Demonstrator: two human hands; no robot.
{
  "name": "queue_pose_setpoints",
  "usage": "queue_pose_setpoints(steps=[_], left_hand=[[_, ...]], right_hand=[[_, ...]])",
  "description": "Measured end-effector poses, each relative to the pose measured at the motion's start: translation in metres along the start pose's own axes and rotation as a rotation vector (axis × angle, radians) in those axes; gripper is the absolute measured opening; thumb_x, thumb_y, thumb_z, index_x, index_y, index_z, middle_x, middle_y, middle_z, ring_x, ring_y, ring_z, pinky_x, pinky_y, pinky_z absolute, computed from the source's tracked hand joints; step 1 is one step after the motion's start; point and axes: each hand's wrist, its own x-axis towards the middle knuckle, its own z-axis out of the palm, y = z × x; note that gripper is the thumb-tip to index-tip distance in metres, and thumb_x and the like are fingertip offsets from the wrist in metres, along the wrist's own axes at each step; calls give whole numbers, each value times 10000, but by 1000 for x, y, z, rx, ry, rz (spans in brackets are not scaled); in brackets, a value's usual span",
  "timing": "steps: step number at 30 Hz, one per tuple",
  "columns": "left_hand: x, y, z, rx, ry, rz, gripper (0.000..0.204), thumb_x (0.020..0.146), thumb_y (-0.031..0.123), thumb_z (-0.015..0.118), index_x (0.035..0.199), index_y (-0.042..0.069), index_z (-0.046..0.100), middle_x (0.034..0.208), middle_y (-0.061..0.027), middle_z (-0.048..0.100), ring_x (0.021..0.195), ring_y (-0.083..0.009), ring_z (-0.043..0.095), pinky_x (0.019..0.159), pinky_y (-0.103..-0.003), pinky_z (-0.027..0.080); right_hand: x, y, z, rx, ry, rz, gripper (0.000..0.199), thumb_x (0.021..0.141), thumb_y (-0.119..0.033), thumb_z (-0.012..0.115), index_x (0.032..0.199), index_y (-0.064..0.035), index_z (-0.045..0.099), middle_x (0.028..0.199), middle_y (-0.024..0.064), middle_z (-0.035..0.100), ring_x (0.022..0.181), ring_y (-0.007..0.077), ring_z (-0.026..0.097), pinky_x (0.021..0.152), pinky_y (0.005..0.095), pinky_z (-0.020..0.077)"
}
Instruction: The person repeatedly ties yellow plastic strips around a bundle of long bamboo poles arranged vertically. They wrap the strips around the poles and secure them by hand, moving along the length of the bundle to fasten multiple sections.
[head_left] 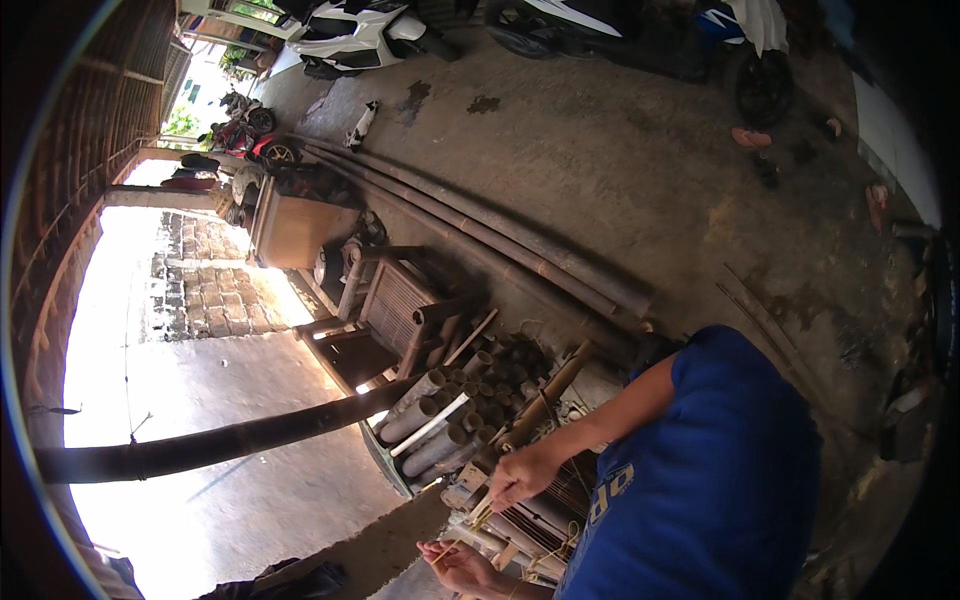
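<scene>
My right hand [522,477] reaches down from the blue sleeve, its fingers closed on a thin yellowish strand [480,515]. Lower down, my left hand [468,570] is palm up, with a thin yellow piece [446,551] pinched between thumb and fingers. I cannot tell whether both hands hold one and the same strand. Beneath and beside the hands lie bamboo pieces and slats [530,530], with loops of yellow cord [568,543] among them. Upright cut bamboo tubes [435,425] stand bundled just beyond my right hand.
A bamboo chair [400,310] stands past the tubes, near a wooden cabinet [290,225]. Long bamboo poles [480,235] lie across the concrete floor. Motorcycles [350,35] are parked at the far side, and a black-and-white cat [362,125] is on the floor. A dark beam [230,435] crosses at left.
</scene>
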Motion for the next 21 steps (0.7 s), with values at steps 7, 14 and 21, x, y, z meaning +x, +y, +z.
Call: queue_pose_setpoints(steps=[7, 14, 21], left_hand=[[0, -40, 13, 567, 217, 93, 353, 976, 272, 580, 1229, 27, 544, 1079, -76, 641, 898, -194, 608, 843, -337, 508], [0, -49, -20, 862, 204, 37, 275, 996, 277, 552, 1109, 33, 608, 1012, -98, 677, 909, -174, 637, 771, -329, 531], [4, -1, -43, 685, 306, 177, 284, 994, 310, 550, 1043, 40, 628, 931, -96, 691, 816, -173, 654, 724, -315, 536]], right_hand=[[-38, -124, -95, -696, 186, -68, 440, 886, -395, 661, 606, -68, 574, 505, 110, 526, 473, 306, 553, 464, 397, 400], [-55, -219, -160, -1389, 485, -111, 569, 847, -438, 690, 451, -114, 442, 405, 78, 418, 368, 262, 445, 473, 367, 403], [-76, -298, -222, -929, 1210, -663, 365, 957, -327, 586, 674, -101, 549, 621, -33, 509, 581, 64, 488, 576, 268, 403]])
